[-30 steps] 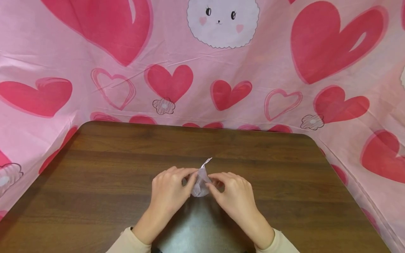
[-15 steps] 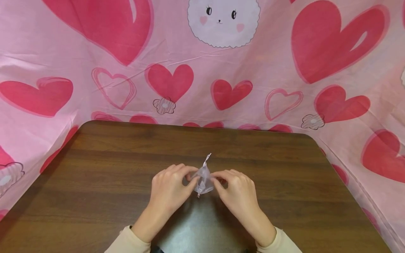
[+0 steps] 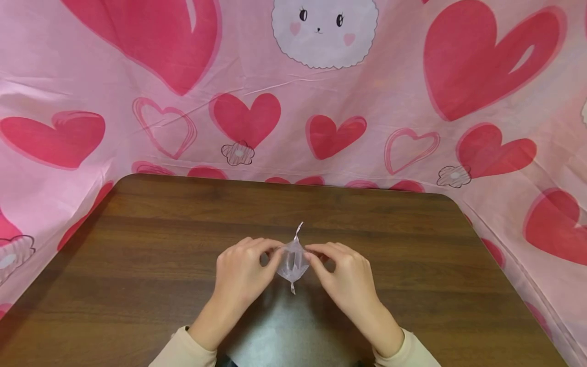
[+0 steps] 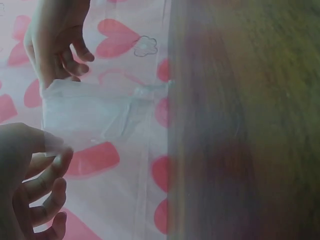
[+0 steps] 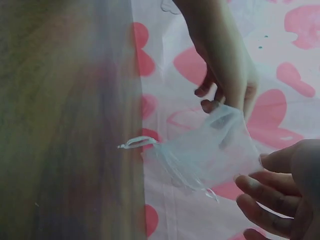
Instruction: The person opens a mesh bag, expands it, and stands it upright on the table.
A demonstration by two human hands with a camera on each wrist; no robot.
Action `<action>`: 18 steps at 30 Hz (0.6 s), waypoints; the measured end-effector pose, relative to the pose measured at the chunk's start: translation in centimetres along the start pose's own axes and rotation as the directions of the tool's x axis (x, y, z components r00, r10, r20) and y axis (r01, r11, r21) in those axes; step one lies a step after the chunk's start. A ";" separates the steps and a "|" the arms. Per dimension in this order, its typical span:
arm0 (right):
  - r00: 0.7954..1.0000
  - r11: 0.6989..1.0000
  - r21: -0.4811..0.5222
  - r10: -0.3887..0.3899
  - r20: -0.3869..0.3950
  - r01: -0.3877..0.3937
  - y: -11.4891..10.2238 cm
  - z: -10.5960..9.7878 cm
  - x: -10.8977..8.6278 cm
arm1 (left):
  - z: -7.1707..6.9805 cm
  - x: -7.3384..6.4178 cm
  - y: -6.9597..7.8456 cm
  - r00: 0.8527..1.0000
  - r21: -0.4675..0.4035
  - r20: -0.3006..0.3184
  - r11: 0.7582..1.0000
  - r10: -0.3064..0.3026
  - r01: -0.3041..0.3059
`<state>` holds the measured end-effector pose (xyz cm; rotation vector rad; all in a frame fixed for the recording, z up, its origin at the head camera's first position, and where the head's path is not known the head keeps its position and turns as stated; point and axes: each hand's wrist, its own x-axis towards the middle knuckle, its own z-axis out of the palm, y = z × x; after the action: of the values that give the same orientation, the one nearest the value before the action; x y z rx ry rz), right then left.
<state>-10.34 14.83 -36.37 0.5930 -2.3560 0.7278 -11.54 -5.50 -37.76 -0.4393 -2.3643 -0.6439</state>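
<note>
A small sheer white drawstring pouch (image 3: 292,262) is held over the table between both hands. My left hand (image 3: 242,267) pinches one side of it between thumb and fingertips. At the opposite side, my right hand (image 3: 347,270) pinches it the same way. One cord end sticks out at the far side of the pouch and another at the near side. In the right wrist view, the pouch (image 5: 207,152) spreads flat and see-through between the hands, its cord loop (image 5: 137,142) pointing toward the table side. The left wrist view shows the translucent fabric (image 4: 85,112) stretched between two corners.
The brown wooden table (image 3: 160,244) has rounded far corners. A pink cloth (image 3: 390,92) with red hearts and a white fluffy face surrounds it at the back and sides.
The pouch has turned and spread, so a second cord end now shows at its near side. My right hand has shifted slightly right, while the left has edged slightly left.
</note>
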 end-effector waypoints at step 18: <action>0.938 0.946 0.172 0.224 0.264 -0.275 1.3 -1.1 1.0 | -1.3 0.9 -0.6 0.966 -0.174 0.115 0.953 -0.232 0.249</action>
<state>-11.36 16.27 -35.44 0.4943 -2.6334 1.0807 -11.82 -6.57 -36.53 -0.2661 -2.4785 -0.9838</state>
